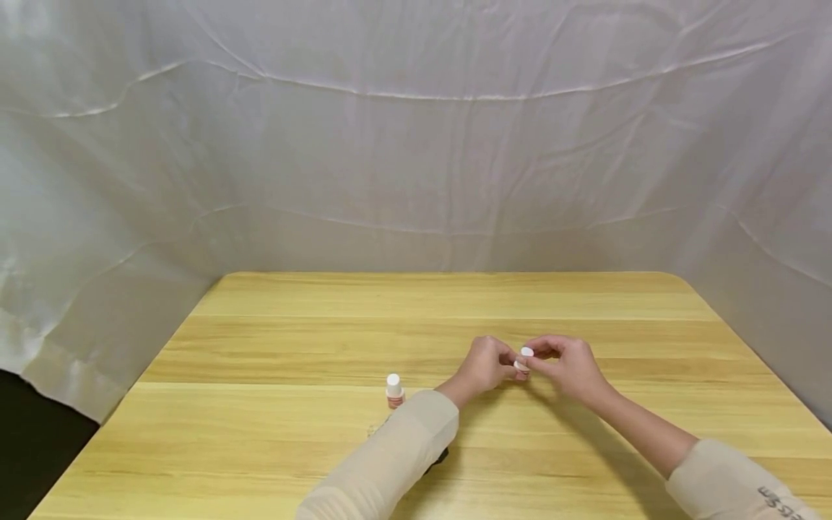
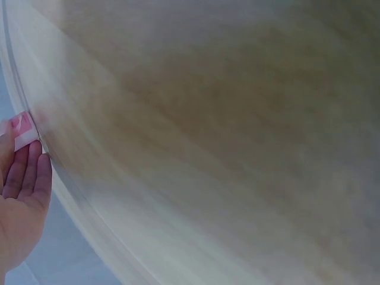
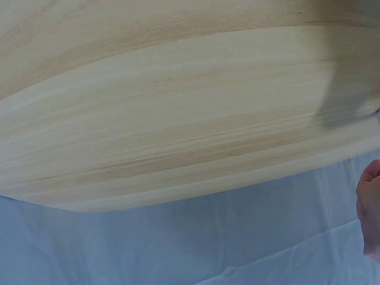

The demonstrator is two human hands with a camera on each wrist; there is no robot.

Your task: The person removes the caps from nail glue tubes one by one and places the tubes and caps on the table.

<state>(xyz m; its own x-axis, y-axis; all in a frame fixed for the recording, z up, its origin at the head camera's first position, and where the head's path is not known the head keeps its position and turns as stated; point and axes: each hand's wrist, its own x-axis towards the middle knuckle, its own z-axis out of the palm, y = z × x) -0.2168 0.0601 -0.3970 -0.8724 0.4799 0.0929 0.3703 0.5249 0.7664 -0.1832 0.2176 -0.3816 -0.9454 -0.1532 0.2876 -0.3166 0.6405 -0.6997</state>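
Note:
Over the right half of the table, my left hand [image 1: 484, 366] holds a small white-and-pink bottle [image 1: 521, 366], mostly covered by fingers. The left wrist view has this bottle [image 2: 24, 127] at its left edge, between the thumb and fingers. My right hand [image 1: 573, 368] meets the left one from the right, its thumb and fingertips pinching a small white cap [image 1: 527, 352] at the bottle's top. Only part of the right hand [image 3: 369, 208] enters the right wrist view, where the cap is out of frame. A similar bottle [image 1: 393, 390] with a white cap stands upright beyond the left forearm.
A dark object [image 1: 437, 461] lies partly hidden under the left sleeve [image 1: 390, 455]. Beside that sleeve is a small, faint, see-through item [image 1: 373, 429]. The wooden table [image 1: 292, 347] is bordered by hanging pale cloth [image 1: 416, 159] at the back and sides.

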